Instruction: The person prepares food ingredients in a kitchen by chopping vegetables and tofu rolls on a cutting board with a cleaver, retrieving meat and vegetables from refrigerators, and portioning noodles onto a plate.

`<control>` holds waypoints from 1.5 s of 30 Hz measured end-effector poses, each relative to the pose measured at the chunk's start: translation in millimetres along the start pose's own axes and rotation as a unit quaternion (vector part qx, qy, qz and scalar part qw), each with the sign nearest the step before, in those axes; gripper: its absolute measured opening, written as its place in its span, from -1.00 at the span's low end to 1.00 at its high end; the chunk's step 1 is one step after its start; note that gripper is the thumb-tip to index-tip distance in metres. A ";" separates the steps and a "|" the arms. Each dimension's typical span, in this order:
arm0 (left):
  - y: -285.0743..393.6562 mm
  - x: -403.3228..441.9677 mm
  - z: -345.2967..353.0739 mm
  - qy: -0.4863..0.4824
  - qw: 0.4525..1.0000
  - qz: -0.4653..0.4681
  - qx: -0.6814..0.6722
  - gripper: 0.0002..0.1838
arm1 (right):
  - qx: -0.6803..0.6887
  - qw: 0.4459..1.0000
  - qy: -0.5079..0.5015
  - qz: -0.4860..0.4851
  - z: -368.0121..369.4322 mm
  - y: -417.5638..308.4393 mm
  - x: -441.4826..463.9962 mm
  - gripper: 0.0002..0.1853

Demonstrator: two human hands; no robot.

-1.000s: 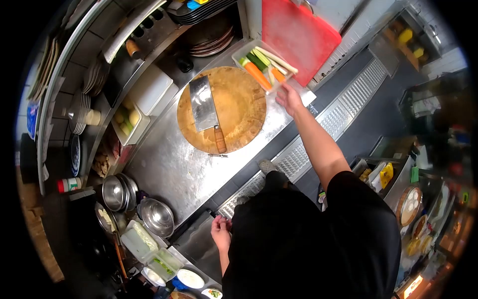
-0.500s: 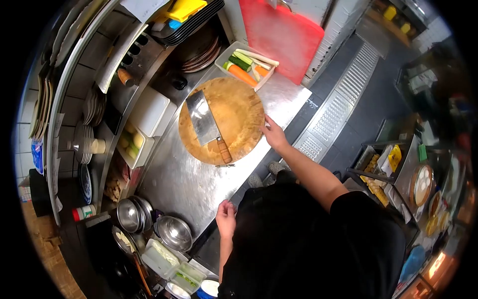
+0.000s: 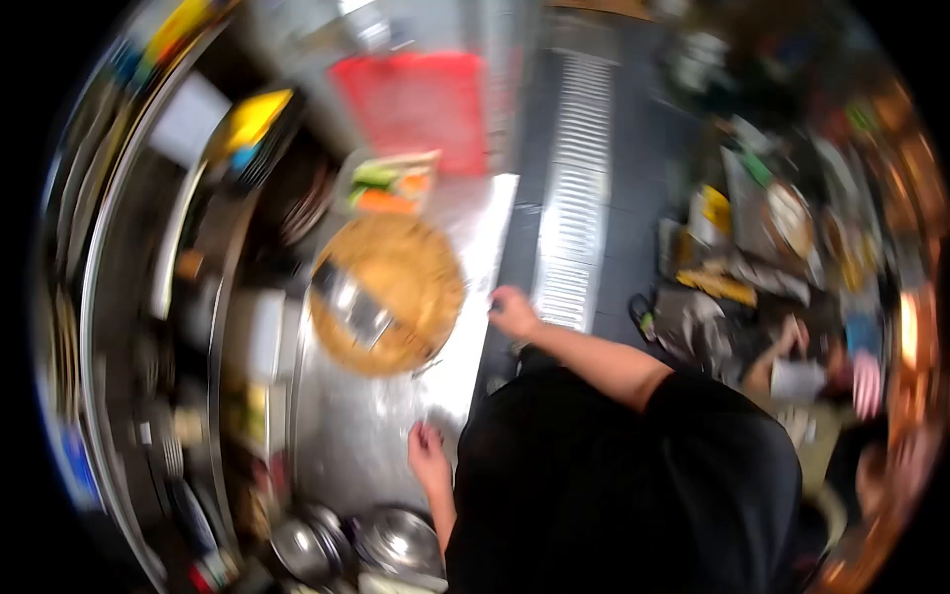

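My right hand [image 3: 515, 313] is in the air just past the edge of the steel counter [image 3: 341, 431], right of the round wooden chopping block [image 3: 421, 267]. Motion smears its fingers, so I cannot tell their shape. Lower down, my left hand [image 3: 427, 455] hovers over the counter's front part, its fingers curled; what they hold, if anything, is hidden. A cleaver [image 3: 351, 305] lies flat on the block, its handle blurred. Behind the block stands a clear container with cut vegetables [image 3: 386, 188]. Neither hand touches the block.
A red board [image 3: 421, 109] leans behind the container. Shelves with plates and tubs run along the left. Steel bowls [image 3: 396, 540] sit at the bottom. Right of the counter is a floor grate [image 3: 574, 213]. A co-worker's hand [image 3: 792, 335] and other people show at the far right.
The view has swung towards the right and blurred, and people now show there. My right hand has gone from the container to the block's edge, then off it. The cleaver still lies on the block.
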State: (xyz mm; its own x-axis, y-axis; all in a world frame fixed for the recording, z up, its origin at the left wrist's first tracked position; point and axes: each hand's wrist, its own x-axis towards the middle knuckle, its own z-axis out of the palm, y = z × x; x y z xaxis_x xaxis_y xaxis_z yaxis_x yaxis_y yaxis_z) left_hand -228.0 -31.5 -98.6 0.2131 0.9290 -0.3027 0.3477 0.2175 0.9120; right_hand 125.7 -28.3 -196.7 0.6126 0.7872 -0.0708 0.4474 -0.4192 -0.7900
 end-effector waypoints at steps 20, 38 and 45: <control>49.1 63.1 -2.9 -0.139 0.973 0.123 0.134 -0.64 | -0.023 0.999 -0.007 0.022 -36.5 -7.4 -59.2 -0.61; 106.3 53.5 157.3 -0.288 0.952 0.047 0.095 -0.62 | -0.014 0.986 0.035 0.161 -197.6 123.5 -97.7 -0.36; 175.1 43.9 316.4 -0.418 0.891 0.085 0.154 -0.73 | -0.032 0.931 0.247 0.268 -271.7 251.2 -106.8 -0.59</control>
State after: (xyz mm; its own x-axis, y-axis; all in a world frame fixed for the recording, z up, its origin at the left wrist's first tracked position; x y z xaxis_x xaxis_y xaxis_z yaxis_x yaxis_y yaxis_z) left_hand 131.2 -47.5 -39.7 0.8473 0.3655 -0.3854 0.4529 -0.1180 0.8837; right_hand 349.7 -340.6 -222.1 0.9766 0.1602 -0.1435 0.0196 -0.7309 -0.6822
